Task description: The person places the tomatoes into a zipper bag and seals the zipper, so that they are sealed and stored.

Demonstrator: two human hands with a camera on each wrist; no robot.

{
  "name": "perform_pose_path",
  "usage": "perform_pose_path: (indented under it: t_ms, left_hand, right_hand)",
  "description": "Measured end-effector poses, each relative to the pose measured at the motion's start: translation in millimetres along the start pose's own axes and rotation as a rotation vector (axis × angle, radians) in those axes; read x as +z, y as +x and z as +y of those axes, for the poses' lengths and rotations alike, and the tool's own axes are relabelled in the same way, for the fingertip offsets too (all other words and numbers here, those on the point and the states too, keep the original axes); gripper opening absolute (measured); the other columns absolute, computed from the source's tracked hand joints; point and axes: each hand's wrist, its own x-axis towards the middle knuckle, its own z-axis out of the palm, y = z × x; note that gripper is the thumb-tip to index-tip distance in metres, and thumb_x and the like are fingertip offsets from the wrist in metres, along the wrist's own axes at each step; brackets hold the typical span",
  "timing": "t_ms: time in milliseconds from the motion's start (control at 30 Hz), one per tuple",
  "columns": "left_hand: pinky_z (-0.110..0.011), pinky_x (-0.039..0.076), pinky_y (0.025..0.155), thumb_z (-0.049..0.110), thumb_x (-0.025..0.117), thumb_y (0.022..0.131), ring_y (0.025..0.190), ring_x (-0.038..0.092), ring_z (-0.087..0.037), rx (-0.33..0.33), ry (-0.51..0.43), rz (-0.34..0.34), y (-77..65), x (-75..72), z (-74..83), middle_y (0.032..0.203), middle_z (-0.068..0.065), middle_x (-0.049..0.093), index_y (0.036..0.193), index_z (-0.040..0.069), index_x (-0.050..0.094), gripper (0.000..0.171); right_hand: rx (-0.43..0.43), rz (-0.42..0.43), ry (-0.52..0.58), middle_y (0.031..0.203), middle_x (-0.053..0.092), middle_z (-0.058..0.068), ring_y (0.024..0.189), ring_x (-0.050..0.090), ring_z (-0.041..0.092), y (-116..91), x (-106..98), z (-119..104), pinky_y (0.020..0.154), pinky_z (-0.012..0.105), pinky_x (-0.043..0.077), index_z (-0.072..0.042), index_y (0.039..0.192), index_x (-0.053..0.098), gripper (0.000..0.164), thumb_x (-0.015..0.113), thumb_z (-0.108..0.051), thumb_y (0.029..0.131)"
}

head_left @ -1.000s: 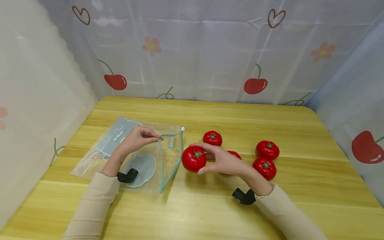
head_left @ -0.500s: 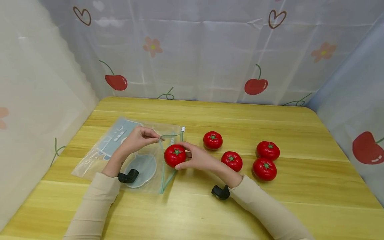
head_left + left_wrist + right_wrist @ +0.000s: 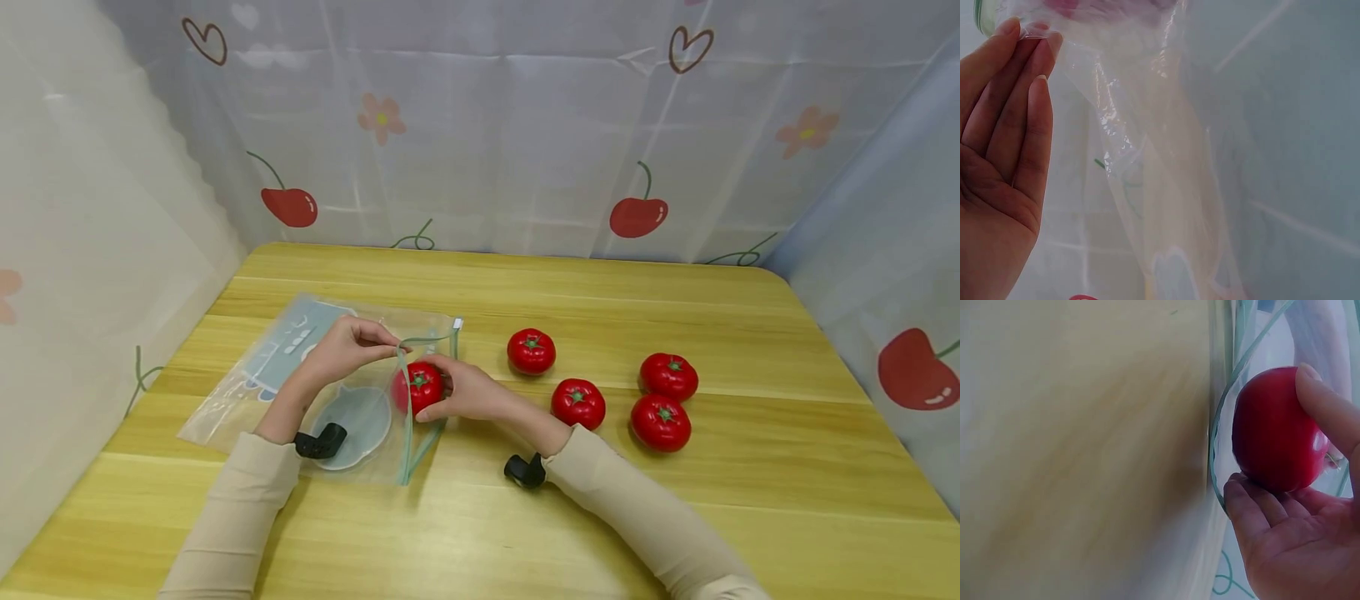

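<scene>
A clear zip bag (image 3: 375, 450) with a green-edged mouth and blue printed shapes lies on the left of the table. My left hand (image 3: 337, 354) pinches the upper edge of its mouth and holds it raised; in the left wrist view the left hand's fingertips (image 3: 1054, 47) meet on the plastic. A red tomato (image 3: 423, 386) with a green star-shaped top sits in the bag's mouth, partly behind the clear film. My right hand (image 3: 472, 392) grips this tomato from its right side. In the right wrist view, thumb and fingers curl round the tomato (image 3: 1279, 428) inside the green rim.
On the table (image 3: 525, 533) right of the bag sit one tomato (image 3: 531, 352) at the back and another tomato (image 3: 578, 404) close to my right forearm. Two more, a rear tomato (image 3: 669, 377) and a front tomato (image 3: 661, 422), touch farther right. A printed curtain (image 3: 480, 125) encloses the table.
My right hand has carried the tomato leftward from beside the bag into its mouth. The tomato by the right forearm has come into fuller view. My left hand has stayed in place.
</scene>
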Motion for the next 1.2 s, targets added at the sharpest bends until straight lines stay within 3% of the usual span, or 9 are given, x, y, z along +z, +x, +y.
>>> perform_pose_path:
  t_ms: [233, 533, 700, 900, 1200]
  left_hand:
    - [-0.038, 0.052, 0.075, -0.002, 0.066, 0.085, 0.085, 0.065, -0.035, -0.029, 0.013, 0.007, -0.4, 1.1, -2.0, 0.089, -0.014, 0.069, 0.091, -0.006, 0.071, 0.009]
    - [-0.034, 0.053, 0.075, -0.001, 0.066, 0.085, 0.084, 0.066, -0.031, -0.041, 0.009, 0.001, -1.0, 1.4, -2.0, 0.089, -0.013, 0.069, 0.092, -0.006, 0.071, 0.01]
    - [-0.04, 0.052, 0.076, -0.001, 0.066, 0.085, 0.085, 0.065, -0.035, -0.04, 0.006, 0.003, -1.0, 1.5, -2.6, 0.089, -0.013, 0.069, 0.092, -0.006, 0.071, 0.01]
    - [-0.035, 0.053, 0.075, -0.001, 0.066, 0.085, 0.086, 0.063, -0.038, -0.038, 0.004, 0.002, -0.6, 1.9, -2.1, 0.088, -0.013, 0.069, 0.092, -0.006, 0.071, 0.01]
    - [-0.031, 0.052, 0.075, -0.002, 0.065, 0.086, 0.083, 0.066, -0.023, -0.03, 0.005, 0.0, 0.2, -0.5, -4.4, 0.09, -0.016, 0.069, 0.093, -0.007, 0.071, 0.01]
  right_hand:
    - [-0.026, 0.015, -0.043, 0.123, 0.055, 0.006, 0.112, 0.052, 0.018, 2.9, 3.7, 1.3, 0.091, 0.027, 0.042, -0.006, 0.136, 0.041, 0.071, 0.079, -0.014, 0.077]
    - [-0.024, 0.028, -0.12, 0.121, 0.056, 0.004, 0.106, 0.052, 0.014, 4.3, 6.2, 2.5, 0.089, 0.025, 0.042, -0.009, 0.136, 0.042, 0.071, 0.08, -0.019, 0.077]
    - [-0.015, 0.024, -0.13, 0.125, 0.054, 0.005, 0.109, 0.051, 0.015, 3.5, 6.1, 1.5, 0.091, 0.026, 0.042, -0.009, 0.141, 0.038, 0.077, 0.079, -0.021, 0.077]
    - [0.008, 0.025, -0.156, 0.134, 0.048, 0.009, 0.116, 0.048, 0.017, 0.3, 4.9, -0.6, 0.095, 0.028, 0.039, -0.008, 0.145, 0.032, 0.083, 0.078, -0.023, 0.078]
    - [-0.009, 0.032, -0.196, 0.146, 0.034, 0.008, 0.13, 0.036, 0.022, -17.5, -5.5, -9.4, 0.103, 0.033, 0.031, -0.005, 0.146, 0.029, 0.08, 0.074, -0.022, 0.082]
